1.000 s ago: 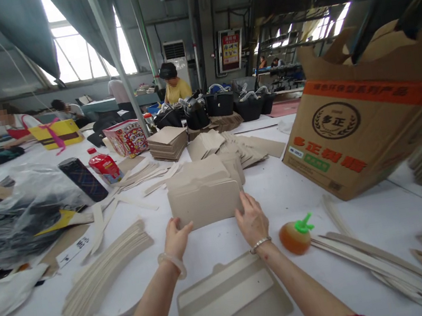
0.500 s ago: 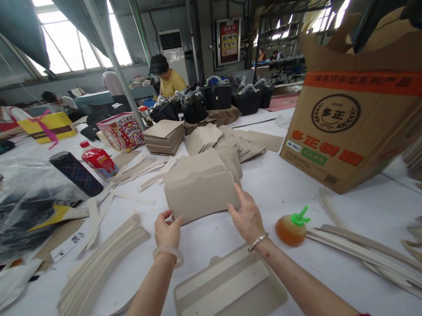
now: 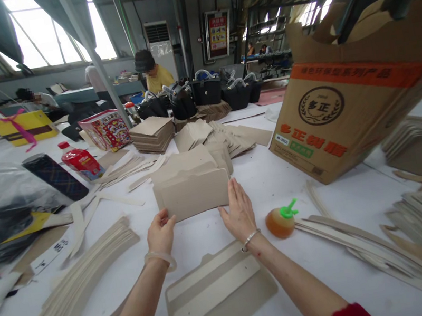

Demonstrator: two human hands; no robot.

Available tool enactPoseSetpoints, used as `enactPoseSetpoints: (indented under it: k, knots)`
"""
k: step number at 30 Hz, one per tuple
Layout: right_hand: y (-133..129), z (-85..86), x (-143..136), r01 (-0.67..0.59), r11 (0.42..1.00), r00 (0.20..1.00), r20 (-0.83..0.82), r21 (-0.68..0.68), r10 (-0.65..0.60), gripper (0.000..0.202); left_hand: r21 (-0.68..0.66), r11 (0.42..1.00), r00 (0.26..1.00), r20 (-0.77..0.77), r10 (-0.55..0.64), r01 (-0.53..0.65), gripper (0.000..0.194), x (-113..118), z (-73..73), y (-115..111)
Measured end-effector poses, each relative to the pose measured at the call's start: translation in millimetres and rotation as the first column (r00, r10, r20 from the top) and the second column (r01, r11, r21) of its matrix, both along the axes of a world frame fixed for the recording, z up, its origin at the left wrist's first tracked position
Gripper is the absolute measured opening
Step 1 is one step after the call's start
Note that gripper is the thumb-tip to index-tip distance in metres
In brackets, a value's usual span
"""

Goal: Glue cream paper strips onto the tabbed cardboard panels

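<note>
white tabletop (image 3: 278,179) leaves bare room only right of the hands, up to the box (image 3: 333,117). left hand (image 3: 160,234) pinches the card stack (image 3: 194,192) at its near left corner; right hand (image 3: 239,212) lies open, flat against its right edge. stack's far layers blur together.

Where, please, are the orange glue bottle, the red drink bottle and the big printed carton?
orange glue bottle (image 3: 279,223), head view, on its round body.
red drink bottle (image 3: 82,162), head view, on its label.
big printed carton (image 3: 342,114), head view, on its front face.
</note>
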State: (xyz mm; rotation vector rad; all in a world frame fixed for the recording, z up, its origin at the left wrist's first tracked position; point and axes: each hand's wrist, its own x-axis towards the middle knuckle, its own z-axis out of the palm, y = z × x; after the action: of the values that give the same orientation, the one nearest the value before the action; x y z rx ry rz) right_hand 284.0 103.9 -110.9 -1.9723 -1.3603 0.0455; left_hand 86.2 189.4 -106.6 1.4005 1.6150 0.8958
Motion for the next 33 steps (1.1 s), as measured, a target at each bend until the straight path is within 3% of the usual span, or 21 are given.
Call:
enactPoseSetpoints:
  k: [5, 11, 17, 24, 29, 33]
  knots:
    - [-5, 3.0, -8, -0.022, 1.0, 0.999, 0.042, -0.015, 0.022, 0.081, -0.07, 0.998, 0.994, 0.105, 0.006, 0.001, 0.03, 2, 1.7, -1]
    - [-5, 1.7, -10, -0.044, 0.999, 0.999, 0.009, -0.006, 0.044, 0.081, -0.068, 0.998, 0.993, 0.119, 0.022, -0.014, 0.03, 2, 5.1, -4]
    - [-2, -10.1, -3, -0.044, 0.999, 0.992, -0.116, 0.029, 0.047, 0.08, 0.013, 1.0, 0.999, 0.044, 0.006, -0.007, 0.033, 5, 6.9, -10]
    - [15, -31.9, 18, 0.071, 0.99, 0.94, -0.341, 0.124, -0.025, 0.067, 0.157, 0.986, 0.999, -0.003, -0.052, 0.052, 0.021, 12, 10.2, -7]
    - [25, -38.0, 22, 0.076, 0.986, 0.911, -0.413, 0.151, -0.006, 0.062, 0.331, 0.927, 0.984, -0.083, -0.157, 0.176, 0.006, 25, 24.4, -21]
    - [25, -38.1, 20, 0.058, 0.982, 0.915, -0.402, 0.181, 0.02, 0.064, 0.483, 0.836, 0.962, -0.203, -0.183, 0.261, 0.01, 30, 31.6, -39]
